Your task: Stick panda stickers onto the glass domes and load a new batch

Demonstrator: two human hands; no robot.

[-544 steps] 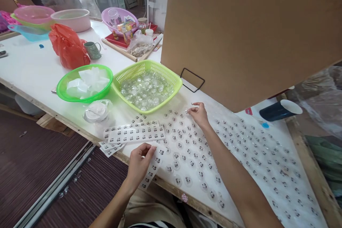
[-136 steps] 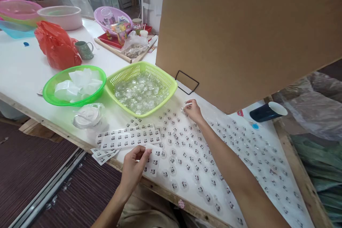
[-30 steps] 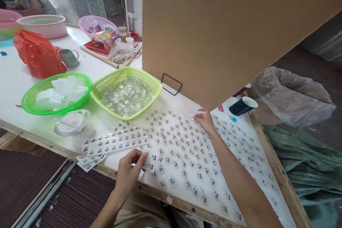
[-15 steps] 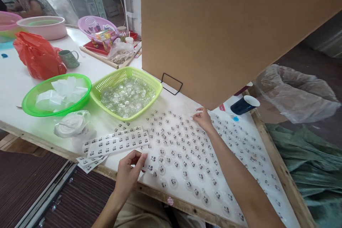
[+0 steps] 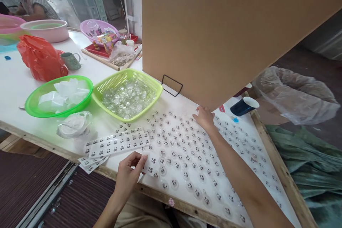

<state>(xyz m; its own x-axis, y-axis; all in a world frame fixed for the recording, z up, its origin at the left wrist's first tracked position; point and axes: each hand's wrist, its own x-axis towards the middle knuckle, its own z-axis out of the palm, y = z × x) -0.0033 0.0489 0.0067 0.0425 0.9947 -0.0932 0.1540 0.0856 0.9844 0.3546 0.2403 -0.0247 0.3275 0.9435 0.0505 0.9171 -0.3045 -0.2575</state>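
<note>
My left hand (image 5: pixel 130 171) pinches a small strip of panda stickers (image 5: pixel 151 164) between thumb and fingers, near the table's front edge. Stretched far forward, my right hand (image 5: pixel 205 118) rests its fingertips on the table below the cardboard, thumb and fingers apart. What lies right under those fingertips is hidden. Rows of clear round discs (image 5: pixel 197 193) bearing panda pictures cover the tabletop around my right forearm. More panda sticker sheets (image 5: pixel 119 144) lie stacked left of the discs, some jutting over the front edge.
A yellow-green basket (image 5: pixel 125 117) holds clear discs. Beside it are a green bowl (image 5: pixel 91 94) of white backing scraps and a bagged roll (image 5: pixel 74 124). A large cardboard sheet (image 5: pixel 213 35) stands at the back; a dark cup (image 5: pixel 244 106) is right. Another person (image 5: pixel 40 3) sits far left.
My right hand has shifted slightly, from a pinch with a tiny dark picture at its fingertips to fingers spread lower on the table. My left hand still holds the sticker strip.
</note>
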